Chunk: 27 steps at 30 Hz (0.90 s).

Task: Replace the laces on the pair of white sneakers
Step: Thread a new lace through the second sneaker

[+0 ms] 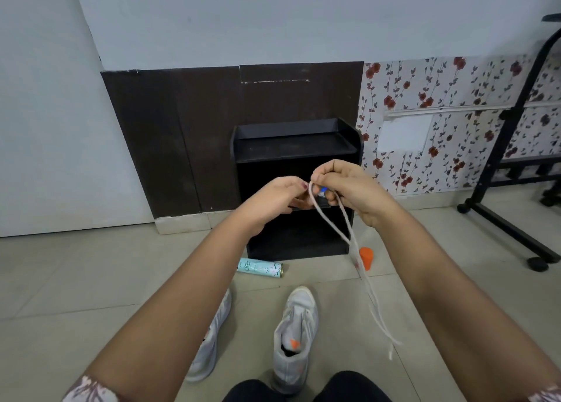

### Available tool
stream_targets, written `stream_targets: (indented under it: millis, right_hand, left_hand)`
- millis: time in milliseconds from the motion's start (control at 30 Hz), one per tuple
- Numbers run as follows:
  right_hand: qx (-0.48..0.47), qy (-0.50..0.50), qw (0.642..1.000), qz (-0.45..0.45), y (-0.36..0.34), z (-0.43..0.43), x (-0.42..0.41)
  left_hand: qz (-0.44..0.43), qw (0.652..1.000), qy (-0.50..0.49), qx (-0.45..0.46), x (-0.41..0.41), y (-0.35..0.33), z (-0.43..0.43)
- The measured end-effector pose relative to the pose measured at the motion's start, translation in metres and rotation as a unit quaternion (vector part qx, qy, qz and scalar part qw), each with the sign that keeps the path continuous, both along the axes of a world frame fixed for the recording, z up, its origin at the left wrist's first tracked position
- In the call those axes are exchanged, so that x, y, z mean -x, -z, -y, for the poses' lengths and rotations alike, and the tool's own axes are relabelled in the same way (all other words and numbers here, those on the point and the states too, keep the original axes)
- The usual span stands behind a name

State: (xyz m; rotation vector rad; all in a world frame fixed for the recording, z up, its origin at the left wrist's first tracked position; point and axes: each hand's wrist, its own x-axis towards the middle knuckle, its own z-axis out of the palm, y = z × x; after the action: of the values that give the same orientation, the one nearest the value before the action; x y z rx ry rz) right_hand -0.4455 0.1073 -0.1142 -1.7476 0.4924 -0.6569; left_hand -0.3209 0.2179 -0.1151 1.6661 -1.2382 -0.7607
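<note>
Both hands are raised in front of me, close together. My left hand [274, 201] and my right hand [352, 189] pinch a white lace [349, 234] folded at its top between them. Its two strands hang down to the right, their ends loose above the floor. Two white sneakers lie on the tiled floor below: one [296, 338] stands upright between my knees, with no lace in it, and the other [212, 338] lies on its side, partly hidden behind my left forearm.
A black shelf unit [294, 158] stands against the wall straight ahead. A pale green spray can [259, 268] lies on the floor in front of it, and an orange cap [366, 257] sits beside it. A black wheeled stand [510, 207] is at the right.
</note>
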Motion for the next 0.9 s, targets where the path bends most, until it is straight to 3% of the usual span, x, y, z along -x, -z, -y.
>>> stream_targets:
  millis: [167, 367, 500, 567, 633, 700, 767, 900]
  right_hand:
    - [-0.021, 0.013, 0.999, -0.047, 0.01, 0.012, 0.013]
    - [-0.03, -0.027, 0.999, -0.007, 0.015, 0.002, 0.008]
    - [0.037, 0.044, 0.996, -0.069, 0.017, 0.009, 0.013]
    - [0.025, 0.008, 0.996, -0.084, 0.023, 0.002, 0.007]
    - [-0.003, -0.067, 0.995, -0.071, 0.033, -0.011, -0.008]
    - [-0.071, -0.132, 0.988, -0.028, 0.041, -0.023, -0.021]
    - [-0.152, -0.131, 0.979, 0.02, 0.047, -0.026, -0.019]
    - [-0.056, -0.052, 0.997, 0.015, 0.058, -0.02, -0.015]
  left_hand:
    - [-0.104, 0.984, -0.116, 0.085, -0.011, -0.003, -0.001]
    - [-0.024, 0.999, 0.006, -0.033, 0.011, 0.006, 0.001]
    - [-0.093, 0.988, -0.088, 0.085, 0.004, -0.001, 0.006]
    - [-0.164, 0.971, -0.086, 0.152, 0.002, -0.003, 0.01]
    - [-0.282, 0.931, -0.076, 0.219, 0.007, -0.003, 0.016]
    - [-0.399, 0.876, -0.078, 0.259, 0.007, -0.008, 0.019]
    - [-0.438, 0.852, -0.097, 0.269, 0.0, -0.014, 0.014]
    - [-0.481, 0.823, -0.107, 0.283, -0.016, -0.009, 0.004]
